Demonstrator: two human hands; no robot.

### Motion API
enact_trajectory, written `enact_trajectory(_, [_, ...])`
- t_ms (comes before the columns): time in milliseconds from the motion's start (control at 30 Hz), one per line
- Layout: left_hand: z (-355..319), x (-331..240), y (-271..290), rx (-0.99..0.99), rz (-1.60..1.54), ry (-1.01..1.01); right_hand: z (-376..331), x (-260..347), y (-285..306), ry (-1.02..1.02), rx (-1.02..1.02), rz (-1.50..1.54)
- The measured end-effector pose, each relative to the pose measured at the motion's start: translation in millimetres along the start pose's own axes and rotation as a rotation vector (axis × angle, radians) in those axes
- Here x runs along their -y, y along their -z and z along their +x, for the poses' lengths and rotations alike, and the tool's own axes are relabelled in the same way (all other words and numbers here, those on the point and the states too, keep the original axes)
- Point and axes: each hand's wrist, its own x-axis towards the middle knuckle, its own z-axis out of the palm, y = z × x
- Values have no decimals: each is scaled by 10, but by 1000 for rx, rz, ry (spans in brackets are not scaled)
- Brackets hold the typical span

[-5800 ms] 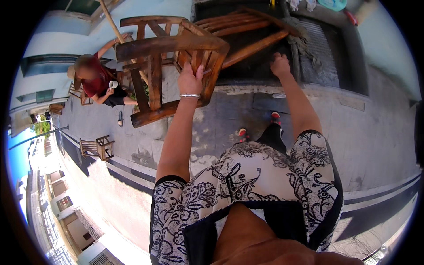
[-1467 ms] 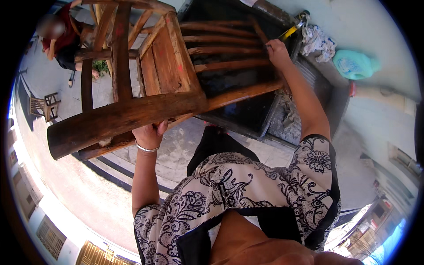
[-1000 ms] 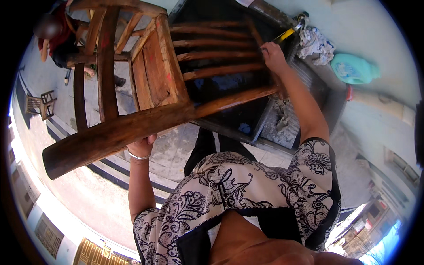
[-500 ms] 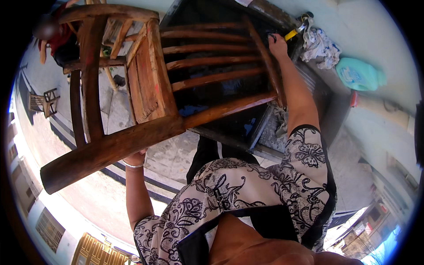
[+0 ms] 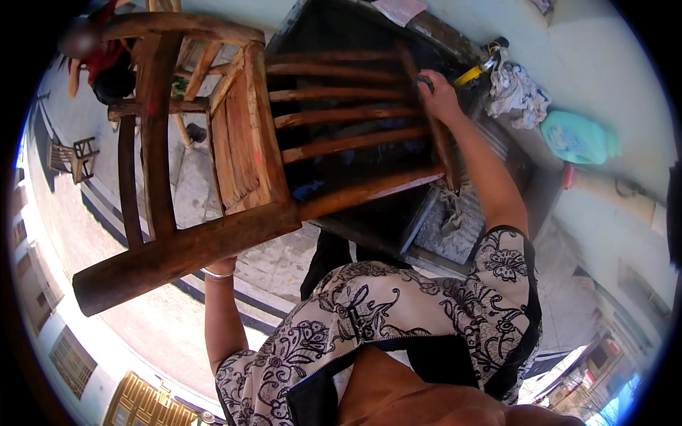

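Fingers of the right hand (image 5: 435,96) wrap a rear post of a weathered brown wooden slat-back chair (image 5: 245,153), held tilted above a dark metal trough (image 5: 465,213). Left hand (image 5: 222,265), at seven o'clock, grips the thick rail from beneath. Turquoise plastic jug (image 5: 577,139) lies at three o'clock.

The wooden chair (image 5: 241,142) is tipped on its side in front of the person, over a dark tub (image 5: 369,42). The left hand (image 5: 220,266) is under the chair's big beam on the left. The right hand (image 5: 437,96) is on the chair back's end rail, on the right. Right of the tub lie a rag (image 5: 515,92) and then a jug (image 5: 579,138). Far left stands a little chair (image 5: 74,156).
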Motion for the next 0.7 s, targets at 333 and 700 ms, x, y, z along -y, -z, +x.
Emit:
enact_trajectory(333, [-59, -80, 66, 44, -492, 294, 661, -173, -491, -75, 89, -117])
enact_trajectory(700, [412, -438, 228, 88, -537, 234, 677, 16, -519, 19, 76, -205])
